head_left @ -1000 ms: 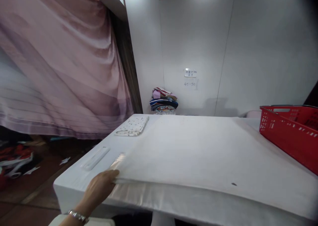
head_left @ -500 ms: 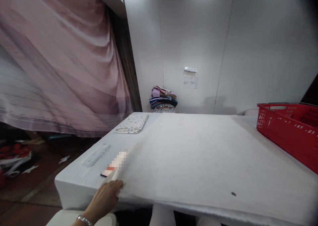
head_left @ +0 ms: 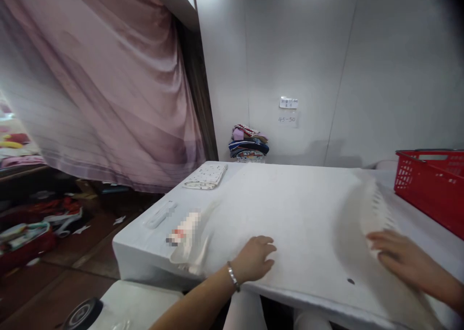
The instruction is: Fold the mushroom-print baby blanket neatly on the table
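Note:
A large, thin white cloth (head_left: 290, 209) is spread over the white table, with a small dark spot near its front edge. My left hand (head_left: 253, 258), a silver bracelet at its wrist, is over the cloth's front part with fingers apart and nothing held. At the right, my right hand (head_left: 395, 255) pinches the cloth's side edge, which is raised and curls inward. The cloth's left edge is rumpled, beside a blurred-out phone-like object (head_left: 186, 226).
A folded spotted cloth (head_left: 206, 176) and a long white object (head_left: 159, 214) lie at the table's left. A red plastic basket (head_left: 431, 185) stands at the right. Folded fabrics (head_left: 249, 144) are stacked by the wall. A white stool (head_left: 134, 301) sits at the front left.
My left hand let go of the cloth's left front corner and moved right over the cloth. My right hand came into view and lifted the right edge. The view turned slightly left.

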A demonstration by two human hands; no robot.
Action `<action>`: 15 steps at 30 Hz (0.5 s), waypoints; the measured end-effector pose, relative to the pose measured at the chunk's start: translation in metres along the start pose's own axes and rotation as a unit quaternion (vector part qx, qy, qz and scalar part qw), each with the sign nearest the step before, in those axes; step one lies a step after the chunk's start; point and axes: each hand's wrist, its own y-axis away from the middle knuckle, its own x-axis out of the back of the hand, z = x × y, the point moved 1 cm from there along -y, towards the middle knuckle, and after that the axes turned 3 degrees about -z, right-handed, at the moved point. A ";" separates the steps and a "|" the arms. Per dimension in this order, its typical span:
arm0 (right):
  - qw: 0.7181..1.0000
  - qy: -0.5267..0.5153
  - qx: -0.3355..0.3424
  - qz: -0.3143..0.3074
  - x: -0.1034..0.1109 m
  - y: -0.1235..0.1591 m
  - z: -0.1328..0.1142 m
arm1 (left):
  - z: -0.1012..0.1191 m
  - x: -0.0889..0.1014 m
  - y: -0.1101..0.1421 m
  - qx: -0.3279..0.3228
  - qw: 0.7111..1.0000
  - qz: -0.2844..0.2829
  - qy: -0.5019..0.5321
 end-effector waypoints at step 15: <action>0.935 -0.127 -0.331 0.018 -0.068 -0.042 -0.032 | -0.001 -0.064 -0.018 -0.035 0.996 0.085 -0.013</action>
